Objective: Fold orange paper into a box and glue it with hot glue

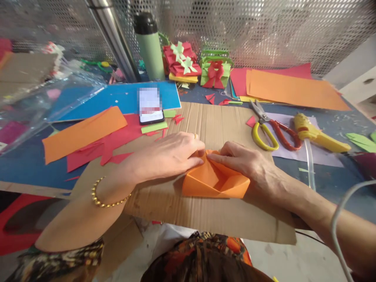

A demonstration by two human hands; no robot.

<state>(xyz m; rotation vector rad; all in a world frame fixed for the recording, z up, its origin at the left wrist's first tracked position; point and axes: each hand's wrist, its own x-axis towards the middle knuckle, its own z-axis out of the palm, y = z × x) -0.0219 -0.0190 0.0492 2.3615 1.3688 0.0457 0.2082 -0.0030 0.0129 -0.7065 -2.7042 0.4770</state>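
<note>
An orange folded paper box (216, 182), its open side towards me, rests on a brown cardboard sheet (217, 125). My left hand (179, 150) pinches the box's far edge from the left, thumb pressed on the inner fold and fingers curled behind. From the right, my right hand (245, 156) grips the same far edge, its thumb close to the left one. The fingertips behind the paper are partly hidden. Scissors (266, 125) with one yellow and one red handle lie open beyond my right hand, beside a yellow glue gun (317, 135).
Orange sheets (296, 90) lie at the back right. Small red and green paper bags (216, 74) stand near a green bottle (149, 51) and metal pole (114, 39). A phone (150, 105), paper scraps and an orange strip (85, 133) lie left. A grey cable (337, 219) curves at right.
</note>
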